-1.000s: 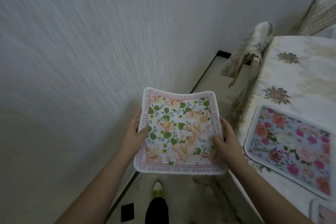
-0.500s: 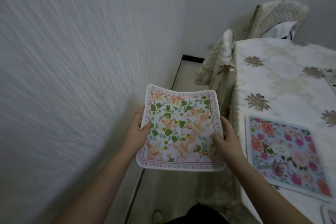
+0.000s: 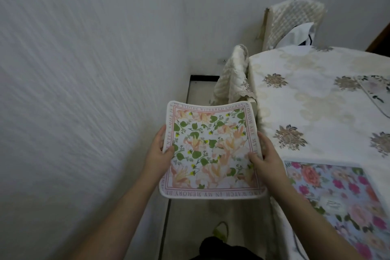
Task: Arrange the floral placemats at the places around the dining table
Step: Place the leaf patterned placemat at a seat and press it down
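I hold a white placemat [image 3: 211,150] with peach flowers, green leaves and a lettered border in the air, over the floor between the wall and the table. My left hand [image 3: 158,152] grips its left edge and my right hand [image 3: 264,156] grips its right edge. The dining table [image 3: 316,112], under a cream cloth with embroidered flowers, stands to the right. A blue placemat with pink roses [image 3: 341,202] lies on its near part. At the far right edge lies a pale placemat [image 3: 377,93], only partly in view.
A white textured wall [image 3: 84,91] runs close on the left, leaving a narrow strip of floor [image 3: 200,95]. A chair with a quilted cream cover [image 3: 231,78] is pushed in at the table's left side. Another covered chair [image 3: 293,23] stands at the far end.
The view has swung to the right, showing more of the table, the far chair and the pale placemat. Both hands still hold the peach placemat the same way.
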A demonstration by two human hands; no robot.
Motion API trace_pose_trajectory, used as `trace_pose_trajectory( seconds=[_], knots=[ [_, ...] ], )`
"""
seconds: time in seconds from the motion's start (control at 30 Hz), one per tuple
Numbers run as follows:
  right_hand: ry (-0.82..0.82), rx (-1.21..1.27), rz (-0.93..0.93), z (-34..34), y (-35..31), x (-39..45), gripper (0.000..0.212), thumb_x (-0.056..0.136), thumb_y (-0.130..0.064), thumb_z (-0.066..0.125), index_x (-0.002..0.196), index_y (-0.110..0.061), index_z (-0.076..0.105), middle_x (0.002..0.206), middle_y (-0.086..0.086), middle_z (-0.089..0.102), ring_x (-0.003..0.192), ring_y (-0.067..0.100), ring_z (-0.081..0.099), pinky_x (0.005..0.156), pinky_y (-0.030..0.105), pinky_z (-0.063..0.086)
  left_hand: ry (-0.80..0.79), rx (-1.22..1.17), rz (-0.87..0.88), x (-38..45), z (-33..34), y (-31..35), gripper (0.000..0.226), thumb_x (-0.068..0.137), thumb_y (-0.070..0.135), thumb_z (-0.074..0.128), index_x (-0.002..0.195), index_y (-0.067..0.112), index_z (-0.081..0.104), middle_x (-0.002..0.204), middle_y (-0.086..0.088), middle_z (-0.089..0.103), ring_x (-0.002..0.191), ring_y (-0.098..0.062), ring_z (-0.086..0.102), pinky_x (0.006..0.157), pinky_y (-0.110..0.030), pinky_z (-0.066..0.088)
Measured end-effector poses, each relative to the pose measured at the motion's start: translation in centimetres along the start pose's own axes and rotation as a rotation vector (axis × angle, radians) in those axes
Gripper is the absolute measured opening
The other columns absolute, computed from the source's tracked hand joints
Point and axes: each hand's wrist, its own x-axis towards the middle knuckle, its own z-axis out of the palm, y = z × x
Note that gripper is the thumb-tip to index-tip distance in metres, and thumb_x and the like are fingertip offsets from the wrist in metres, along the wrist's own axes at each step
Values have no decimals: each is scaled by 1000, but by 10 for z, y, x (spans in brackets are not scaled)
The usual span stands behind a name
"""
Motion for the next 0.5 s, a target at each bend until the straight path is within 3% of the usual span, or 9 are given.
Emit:
trace_pose_trajectory(
  seconds=[0.2,0.37,0.5],
  knots=[
    [15,8,46,-27,-5,79,63,93,-14,60,144,-41,35,116,-4,69,91,16,72,74,36,60,-51,43,-32,77,36,45,67,95,10,62,143,49,36,113,6,73,89,-16,76,73,-47,63],
    [18,91,88,-45,-10,132,61,95,-14,59,142,-44,36,101,-8,72,74,5,74,52,18,55,-65,18,-37,122,63,73,68,94,7,62,144,47,37,105,4,75,85,-21,77,69,-47,63],
    [35,101,111,-60,-18,165,62,95,-18,59,144,-45,33,99,-6,74,75,8,75,58,28,59,-70,-18,-44,157,83,92,69,95,5,62,147,41,38,107,0,75,87,-25,76,73,-53,62]
  ],
)
